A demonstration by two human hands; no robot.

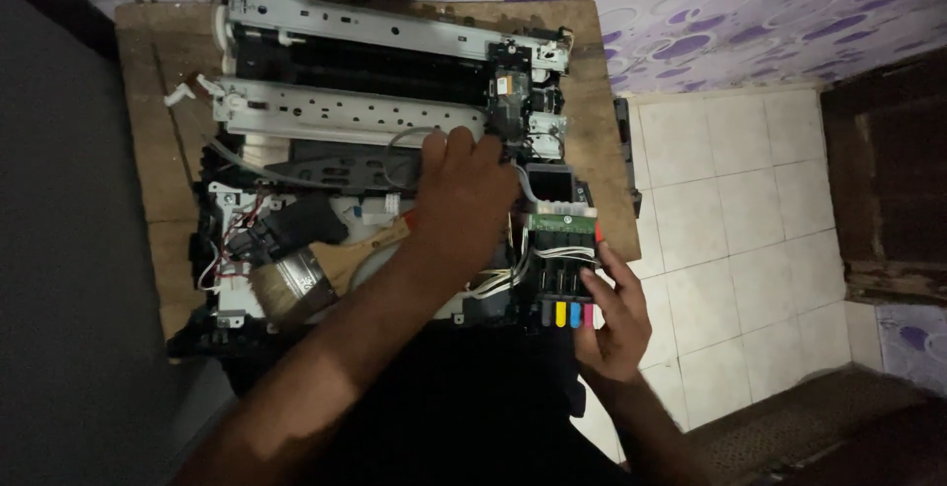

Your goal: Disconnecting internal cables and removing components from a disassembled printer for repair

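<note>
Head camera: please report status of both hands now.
Left hand reaches into open grey printer chassis. Right hand grips black ink-cartridge block. Wooden-handled paintbrush lies on chassis.

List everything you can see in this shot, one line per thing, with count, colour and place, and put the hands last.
opened printer chassis: one, black and grey, on the wooden table
metal rails: two, silver, across the top of the chassis
ink cartridge carriage: one, black with a green circuit board and yellow, blue and pink ends, at the chassis's right edge
paintbrush: one, wooden handle and pale bristles, lying on the chassis's lower left
wire bundle: one, red and white, at the chassis's left side
wooden table: one, brown, under the chassis
tiled floor: white, right of the table
patterned cloth: purple and white, along the top
left hand: one, reaching into the chassis's middle
right hand: one, holding the carriage's lower right
</note>
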